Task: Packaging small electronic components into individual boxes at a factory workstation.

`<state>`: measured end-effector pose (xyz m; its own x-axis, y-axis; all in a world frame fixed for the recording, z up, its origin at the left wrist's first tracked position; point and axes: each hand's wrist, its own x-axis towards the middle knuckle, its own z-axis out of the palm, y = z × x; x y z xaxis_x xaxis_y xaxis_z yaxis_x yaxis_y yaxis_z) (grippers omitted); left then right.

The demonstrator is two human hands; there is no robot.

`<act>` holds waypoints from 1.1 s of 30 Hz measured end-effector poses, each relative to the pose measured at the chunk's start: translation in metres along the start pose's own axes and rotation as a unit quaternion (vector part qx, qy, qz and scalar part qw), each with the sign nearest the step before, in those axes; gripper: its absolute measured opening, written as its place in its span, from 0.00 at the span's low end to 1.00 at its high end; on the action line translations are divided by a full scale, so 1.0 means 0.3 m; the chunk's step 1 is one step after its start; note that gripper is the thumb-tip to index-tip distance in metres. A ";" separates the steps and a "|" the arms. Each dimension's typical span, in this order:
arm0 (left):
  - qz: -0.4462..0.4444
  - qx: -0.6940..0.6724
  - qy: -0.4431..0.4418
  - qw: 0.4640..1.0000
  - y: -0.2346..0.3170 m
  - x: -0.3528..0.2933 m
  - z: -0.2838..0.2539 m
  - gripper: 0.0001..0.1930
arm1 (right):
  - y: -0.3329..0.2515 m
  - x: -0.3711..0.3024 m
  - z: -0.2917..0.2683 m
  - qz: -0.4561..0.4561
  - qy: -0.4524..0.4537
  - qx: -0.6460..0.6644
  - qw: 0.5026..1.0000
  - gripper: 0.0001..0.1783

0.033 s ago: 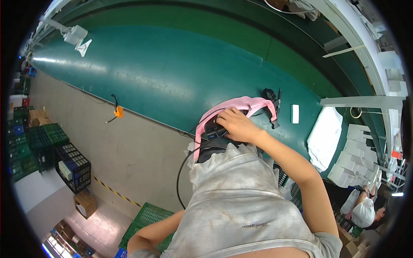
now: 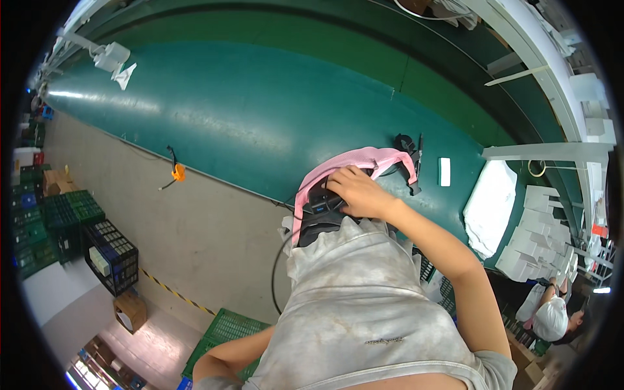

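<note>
My right hand (image 2: 361,193) reaches over the table's near edge with fingers curled onto a black device (image 2: 321,200) that has a small blue-lit spot. The device lies at my waist, within a curved pink strap (image 2: 344,158) edged around dark fabric. Part of the device is hidden under my fingers. A black cable (image 2: 273,279) hangs in a bend beside my shirt. My left forearm (image 2: 240,349) runs in at the lower left and passes behind the shirt, so that hand is hidden.
On the green table (image 2: 247,110) are a small white box (image 2: 444,171), a black coiled item (image 2: 404,142) and a white cloth bundle (image 2: 489,209). An orange item with a black cord (image 2: 178,172) hangs at the edge. Green crates (image 2: 224,330) stand below; another person (image 2: 550,318) is far right.
The hanging black cable has swung slightly to the right and the view has shifted a little. My right hand stays on the device.
</note>
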<state>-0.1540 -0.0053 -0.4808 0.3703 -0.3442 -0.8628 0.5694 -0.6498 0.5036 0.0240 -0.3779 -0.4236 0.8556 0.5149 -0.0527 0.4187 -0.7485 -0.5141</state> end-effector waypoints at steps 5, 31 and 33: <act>-0.031 0.007 -0.008 0.999 0.046 0.004 -0.068 0.21 | 0.021 -0.129 -0.035 0.073 -0.027 0.109 0.991 0.31; -0.108 0.132 -0.091 0.981 0.383 0.090 -0.287 0.20 | -0.779 -1.037 0.087 0.452 -0.045 0.780 0.430 0.20; -0.110 0.143 -0.098 0.979 0.408 0.105 -0.299 0.20 | -0.798 -1.032 0.098 0.449 -0.031 0.787 0.422 0.20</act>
<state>-0.0067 -0.0348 -0.4422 0.0974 -0.2804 -0.9549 0.3795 -0.8765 0.2961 -0.3501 -0.3460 -0.3093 0.4243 0.3647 -0.8288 -0.8284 0.5259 -0.1927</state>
